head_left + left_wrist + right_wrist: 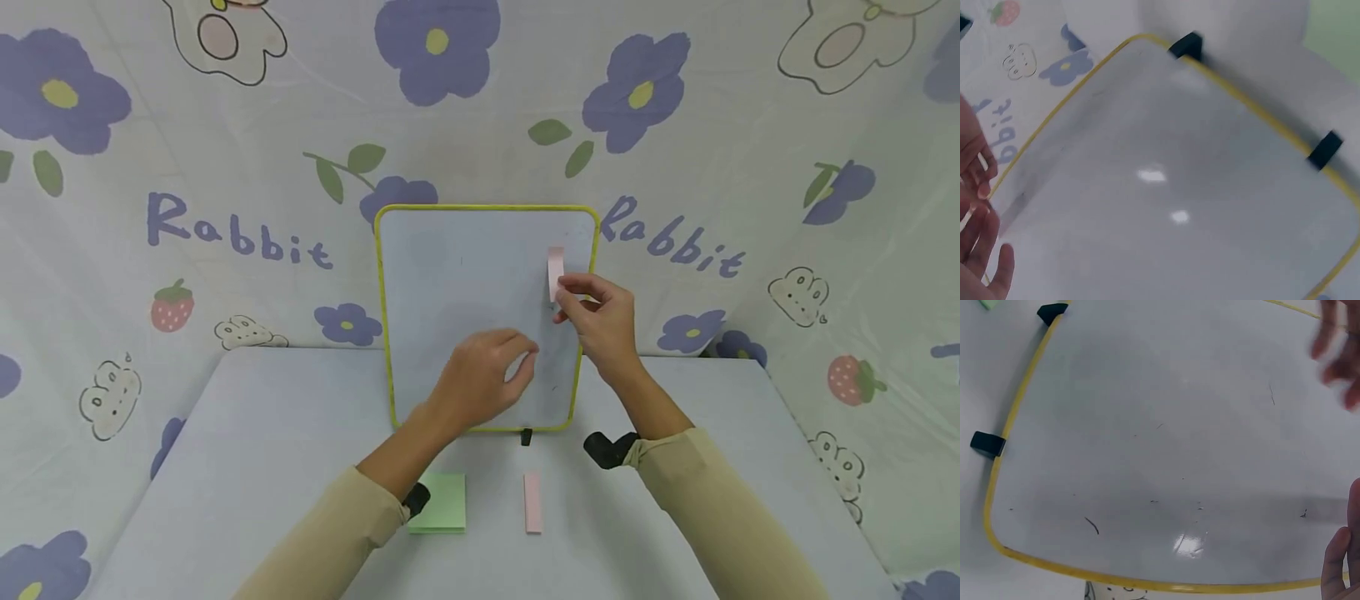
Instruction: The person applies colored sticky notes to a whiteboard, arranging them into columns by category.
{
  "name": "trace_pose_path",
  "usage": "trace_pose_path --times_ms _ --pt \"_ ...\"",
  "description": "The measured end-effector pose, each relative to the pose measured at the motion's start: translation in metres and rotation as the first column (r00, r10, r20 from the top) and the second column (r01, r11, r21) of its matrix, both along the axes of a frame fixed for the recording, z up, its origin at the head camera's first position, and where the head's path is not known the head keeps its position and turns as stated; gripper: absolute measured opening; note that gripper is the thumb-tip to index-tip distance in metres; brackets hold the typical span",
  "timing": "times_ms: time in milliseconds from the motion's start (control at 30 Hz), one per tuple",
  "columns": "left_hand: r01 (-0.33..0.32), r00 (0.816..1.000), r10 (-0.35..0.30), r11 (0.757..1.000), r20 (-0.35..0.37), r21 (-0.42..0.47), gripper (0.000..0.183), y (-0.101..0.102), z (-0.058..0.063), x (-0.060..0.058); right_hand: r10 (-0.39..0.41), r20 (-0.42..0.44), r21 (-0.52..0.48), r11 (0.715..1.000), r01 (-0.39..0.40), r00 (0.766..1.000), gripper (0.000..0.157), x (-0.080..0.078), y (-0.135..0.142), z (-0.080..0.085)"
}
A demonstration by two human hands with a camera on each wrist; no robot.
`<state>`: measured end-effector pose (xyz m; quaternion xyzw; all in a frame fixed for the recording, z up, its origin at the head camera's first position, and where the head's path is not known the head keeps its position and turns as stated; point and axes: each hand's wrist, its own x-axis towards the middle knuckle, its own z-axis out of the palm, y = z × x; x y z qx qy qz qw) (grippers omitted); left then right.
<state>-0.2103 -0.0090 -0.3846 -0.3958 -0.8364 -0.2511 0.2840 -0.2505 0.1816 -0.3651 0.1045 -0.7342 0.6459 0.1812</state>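
The left sleeve, at seven o'clock, and right sleeve, at four, are beige. Black fittings sit by both cuffs.

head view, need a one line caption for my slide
Right hand pinches a pink strip at the upper right of a yellow-framed whiteboard, left hand lower down.

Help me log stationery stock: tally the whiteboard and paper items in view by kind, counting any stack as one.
Whiteboard: 1
Green square paper stack: 1
Pink paper strips: 2
Total: 4
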Motion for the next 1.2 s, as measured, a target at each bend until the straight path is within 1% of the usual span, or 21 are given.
trace_pose_path --times_ms 33,100,133,200,267,333,400,467,533,633,733,800,900,1100,1200 --pt "-0.027 0.999 0.027 1.000 -0.034 0.017 0.016 0.002 0.006 -0.004 0.002 -0.001 0.002 1.000 -0.002 1.000 0.020 0.000 0.000 0.000" --pt "-0.082 0.993 0.082 0.997 -0.081 0.007 0.025 0.006 0.016 -0.011 0.009 -0.003 0.000 1.000 -0.009 1.000 0.021 -0.001 0.000 -0.001" --pt "-0.112 0.989 0.110 0.993 -0.098 -0.020 0.029 0.008 0.020 -0.014 0.012 -0.003 -0.002 1.000 -0.012 1.000 0.021 -0.001 0.000 -0.001" --pt "-0.171 0.981 0.159 0.980 -0.115 -0.105 0.037 0.011 0.027 -0.019 0.018 -0.003 -0.005 1.000 -0.018 1.000 0.021 0.000 -0.001 0.000" --pt "-0.230 0.970 0.208 0.951 -0.125 -0.206 0.043 0.013 0.033 -0.024 0.023 -0.002 -0.005 1.000 -0.023 1.000 0.022 0.003 -0.002 0.003" --pt "-0.278 0.959 0.248 0.918 -0.136 -0.283 0.046 0.016 0.035 -0.029 0.028 0.000 0.000 1.000 -0.028 1.000 0.022 0.007 -0.004 0.008" --pt "-0.308 0.950 0.272 0.892 -0.151 -0.331 0.048 0.018 0.037 -0.034 0.027 -0.002 0.018 0.999 -0.027 1.000 0.022 0.011 -0.005 0.014" --pt "-0.334 0.941 0.284 0.872 -0.184 -0.358 0.048 0.021 0.037 -0.039 0.027 -0.009 0.022 0.999 -0.027 1.000 0.021 0.014 -0.006 0.018" --pt "-0.341 0.937 0.281 0.860 -0.206 -0.380 0.049 0.022 0.038 -0.043 0.025 -0.017 0.024 0.999 -0.025 1.000 0.021 0.014 -0.005 0.017" --pt "-0.351 0.935 0.282 0.830 -0.217 -0.433 0.052 0.024 0.040 -0.047 0.025 -0.026 0.020 0.999 -0.025 0.999 0.020 0.013 -0.004 0.016" --pt "-0.353 0.936 0.299 0.796 -0.188 -0.492 0.054 0.026 0.044 -0.049 0.021 -0.023 0.027 0.999 -0.020 1.000 0.020 0.012 -0.005 0.016" --pt "-0.357 0.934 0.311 0.779 -0.178 -0.515 0.055 0.026 0.046 -0.050 0.021 -0.021 0.027 0.999 -0.020 1.000 0.020 0.012 -0.006 0.016" --pt "-0.357 0.933 0.319 0.770 -0.167 -0.529 0.055 0.027 0.047 -0.051 0.024 -0.014 0.018 1.000 -0.024 1.000 0.021 0.010 -0.005 0.012" --pt "-0.370 0.929 0.321 0.765 -0.186 -0.527 0.055 0.026 0.046 -0.051 0.026 -0.019 0.011 1.000 -0.026 0.999 0.021 -0.006 0.000 -0.007" --pt "-0.378 0.925 0.329 0.755 -0.189 -0.536 0.056 0.025 0.046 -0.053 0.013 -0.027 0.034 0.999 -0.013 1.000 0.019 -0.008 0.000 -0.009"
